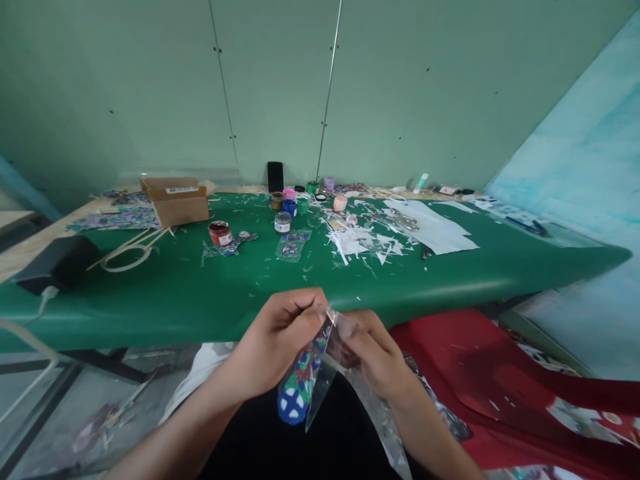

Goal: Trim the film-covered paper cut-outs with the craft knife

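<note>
My left hand (273, 340) and my right hand (373, 353) meet in front of the green table (200, 293), both pinched on the top of a clear plastic sleeve (323, 373). A colourful painted piece (299, 383), blue, green and red with white dots, hangs inside or against the sleeve below my fingers. The hands hold it over my lap, clear of the table's front edge.
On the table stand several small paint jars (290, 207), a red jar (220, 233), a cardboard box (177, 200), a phone (275, 177) against the wall, white paper (435, 230) with scraps, and wooden sticks with a ring (127, 257). A red chair (480, 373) stands at my right.
</note>
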{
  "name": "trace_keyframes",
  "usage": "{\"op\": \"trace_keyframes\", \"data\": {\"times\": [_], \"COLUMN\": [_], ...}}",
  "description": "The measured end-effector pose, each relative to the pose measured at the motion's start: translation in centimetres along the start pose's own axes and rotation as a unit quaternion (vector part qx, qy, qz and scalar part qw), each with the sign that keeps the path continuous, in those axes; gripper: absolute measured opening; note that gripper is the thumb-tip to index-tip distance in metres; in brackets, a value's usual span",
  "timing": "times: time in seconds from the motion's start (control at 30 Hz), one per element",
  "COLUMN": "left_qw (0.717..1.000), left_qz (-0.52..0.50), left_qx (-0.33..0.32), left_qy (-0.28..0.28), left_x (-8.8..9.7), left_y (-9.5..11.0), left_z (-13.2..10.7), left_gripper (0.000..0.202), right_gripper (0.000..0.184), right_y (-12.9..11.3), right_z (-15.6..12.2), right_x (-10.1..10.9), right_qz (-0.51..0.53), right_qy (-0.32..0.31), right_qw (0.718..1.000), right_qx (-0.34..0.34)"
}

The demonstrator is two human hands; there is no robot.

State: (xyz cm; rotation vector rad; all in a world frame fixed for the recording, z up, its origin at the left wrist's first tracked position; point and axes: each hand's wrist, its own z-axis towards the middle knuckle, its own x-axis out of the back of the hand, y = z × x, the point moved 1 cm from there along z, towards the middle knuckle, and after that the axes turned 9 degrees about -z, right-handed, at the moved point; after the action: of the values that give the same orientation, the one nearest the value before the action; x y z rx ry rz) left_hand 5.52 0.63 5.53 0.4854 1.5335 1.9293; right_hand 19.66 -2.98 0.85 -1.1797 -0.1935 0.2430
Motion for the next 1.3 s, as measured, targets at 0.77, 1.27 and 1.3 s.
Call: {"op": "trace_keyframes", "data": {"times": [0.77, 1.27, 1.3], "left_qw": [0.996, 0.991, 0.990], "left_qz": [0.032, 0.029, 0.029], "left_qx": [-0.034, -0.029, -0.029], "left_qy": [0.069, 0.130, 0.132], "left_x": [0.2, 0.2, 0.1], "left_y": [-0.2, -1.1, -1.2], "left_z": [0.7, 1.6, 1.6], "left_gripper": [0.035, 0.031, 0.030], "right_gripper": [0.051, 0.049, 0.049], "right_y": [0.2, 1.7, 1.8], "right_z": [0.1, 0.1, 0.1], "right_x": [-1.0, -0.6, -0.5], "right_qz": [-0.034, 0.008, 0.005], "right_qy": [-0.001, -0.012, -0.012], "right_qw": [0.999, 1.000, 1.000], "right_qx": [0.004, 0.014, 0.010]}}
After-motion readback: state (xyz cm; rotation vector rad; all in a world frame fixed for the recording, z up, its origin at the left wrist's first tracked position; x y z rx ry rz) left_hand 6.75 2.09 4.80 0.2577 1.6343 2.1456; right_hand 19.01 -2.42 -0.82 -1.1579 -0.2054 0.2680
